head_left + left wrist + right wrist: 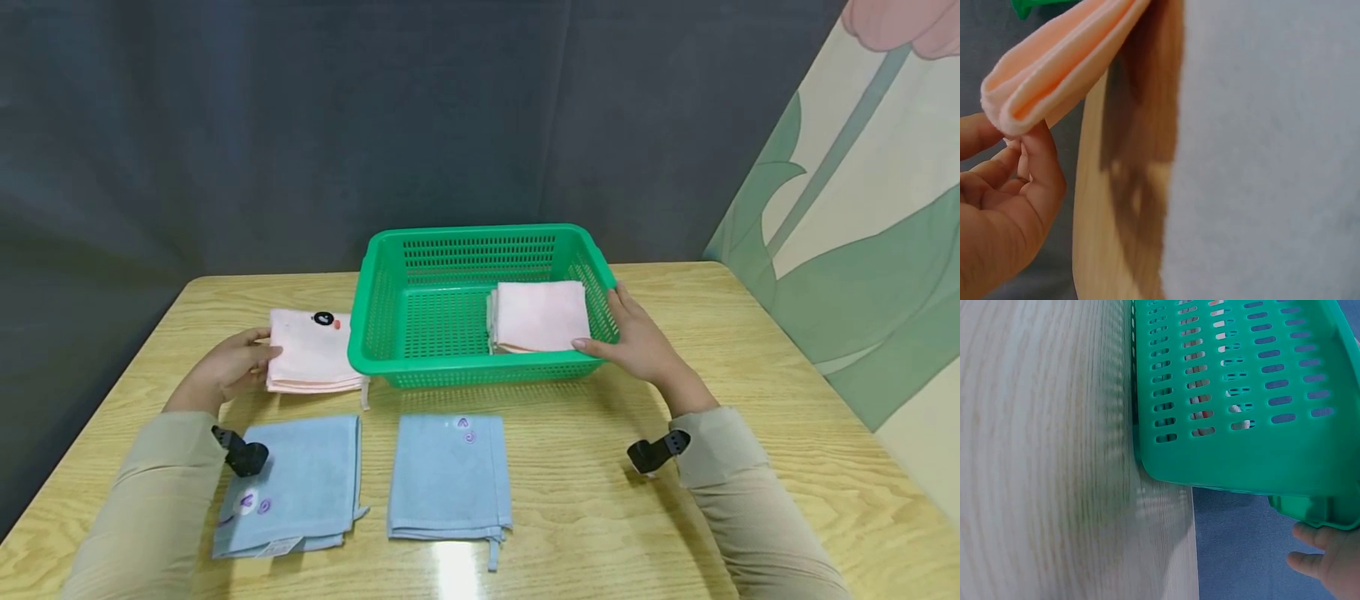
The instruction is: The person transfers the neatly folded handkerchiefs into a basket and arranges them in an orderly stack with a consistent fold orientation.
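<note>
My left hand pinches the left edge of a folded pink towel between thumb and fingers. This towel has a small black and red motif, and its right side passes under the basket's left rim in the head view. The left wrist view shows its folded layers above the fingertips. My right hand grips the front right corner of a green plastic basket, thumb over the rim and fingers along the outside. Inside the basket's right half lies a stack of folded towels with a pink one on top.
Two folded blue towels lie in front, one at the left partly beneath my left wrist, one at the middle. The wooden table meets a dark curtain behind and a painted wall at right.
</note>
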Motion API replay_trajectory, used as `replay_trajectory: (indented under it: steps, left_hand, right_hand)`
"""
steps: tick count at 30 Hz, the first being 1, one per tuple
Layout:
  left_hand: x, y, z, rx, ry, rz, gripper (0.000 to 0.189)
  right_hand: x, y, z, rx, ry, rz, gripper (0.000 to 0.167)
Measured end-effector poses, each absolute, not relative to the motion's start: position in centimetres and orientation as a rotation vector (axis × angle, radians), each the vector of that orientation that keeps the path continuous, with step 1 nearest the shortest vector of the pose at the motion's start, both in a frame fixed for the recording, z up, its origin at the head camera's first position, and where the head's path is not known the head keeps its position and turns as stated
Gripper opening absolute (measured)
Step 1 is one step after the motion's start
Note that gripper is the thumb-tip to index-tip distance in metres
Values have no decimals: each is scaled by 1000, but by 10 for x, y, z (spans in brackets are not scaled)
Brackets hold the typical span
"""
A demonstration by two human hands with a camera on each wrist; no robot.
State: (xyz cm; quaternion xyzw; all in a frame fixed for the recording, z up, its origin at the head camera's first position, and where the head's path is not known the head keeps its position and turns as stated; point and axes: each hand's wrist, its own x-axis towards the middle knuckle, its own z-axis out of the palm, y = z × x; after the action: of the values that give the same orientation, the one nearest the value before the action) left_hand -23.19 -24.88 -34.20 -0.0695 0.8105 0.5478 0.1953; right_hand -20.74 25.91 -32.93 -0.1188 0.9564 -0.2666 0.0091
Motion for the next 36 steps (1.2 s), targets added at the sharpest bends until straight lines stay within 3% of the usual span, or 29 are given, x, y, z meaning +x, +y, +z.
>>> replay_trajectory:
  steps: [36]
  left_hand:
    - [-215,-230,-290,18,2175,2088,57]
  right_hand:
    - [-208,260,-331,-373,2988,-841,97]
